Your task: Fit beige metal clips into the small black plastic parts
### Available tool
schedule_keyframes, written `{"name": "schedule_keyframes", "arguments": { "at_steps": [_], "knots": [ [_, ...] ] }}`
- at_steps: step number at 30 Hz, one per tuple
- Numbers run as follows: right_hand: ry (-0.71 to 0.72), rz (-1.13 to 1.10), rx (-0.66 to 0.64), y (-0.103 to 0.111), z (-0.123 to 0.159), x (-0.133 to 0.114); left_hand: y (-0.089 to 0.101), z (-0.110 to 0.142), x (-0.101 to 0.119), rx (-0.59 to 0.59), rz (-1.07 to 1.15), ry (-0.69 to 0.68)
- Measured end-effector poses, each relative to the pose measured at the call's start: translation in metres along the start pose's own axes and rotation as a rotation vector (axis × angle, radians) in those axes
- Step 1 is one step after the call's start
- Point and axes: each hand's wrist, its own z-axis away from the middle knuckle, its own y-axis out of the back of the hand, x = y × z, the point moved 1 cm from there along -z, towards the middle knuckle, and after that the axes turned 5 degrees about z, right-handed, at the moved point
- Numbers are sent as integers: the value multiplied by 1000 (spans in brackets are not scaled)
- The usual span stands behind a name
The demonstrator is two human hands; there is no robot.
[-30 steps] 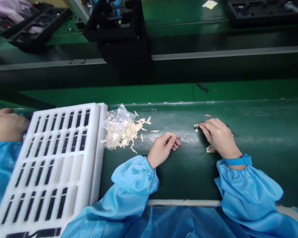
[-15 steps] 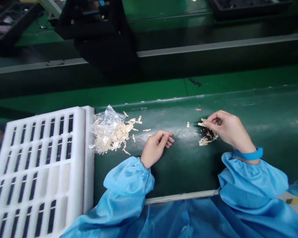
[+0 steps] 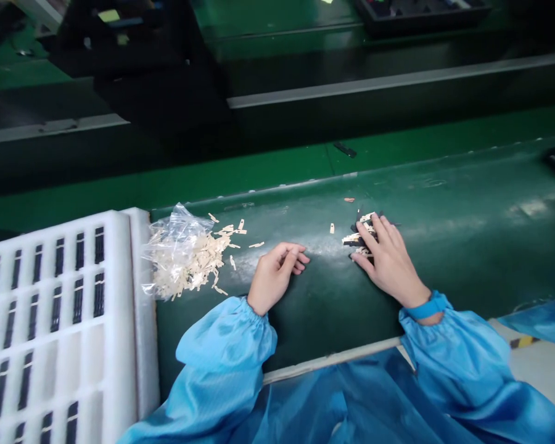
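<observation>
one left hand [image 3: 279, 276] curls loosely, released, on one green worktop [image 3: 324, 317]; one right hand [image 3: 390, 262] spreads, unclenched, over one pile of black and cream pieces [image 3: 351, 240], right of one cream heap [image 3: 201, 262].

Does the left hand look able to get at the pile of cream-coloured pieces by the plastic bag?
Probably yes: the left hand is near the pile, only a few loose pieces lying between. The clear bag covers part of the pile, but the side facing the hand looks uncovered.
</observation>
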Motion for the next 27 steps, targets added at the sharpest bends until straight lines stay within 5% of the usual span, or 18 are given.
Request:
{"name": "schedule_keyframes", "arguments": {
  "at_steps": [7,16,21,27],
  "knots": [
    [94,-89,165,-15,-11,0,1,-2,1,3,10,-9],
    [-138,-426,335,31,-38,1,0,-5,-3,1,32,-30],
    [-187,-227,442,43,-42,3,-1,-5,-6,-21,50,-64],
    [-161,-47,431,25,-49,9,-2,-6,-11,-29,46,-75]
  ]
}}
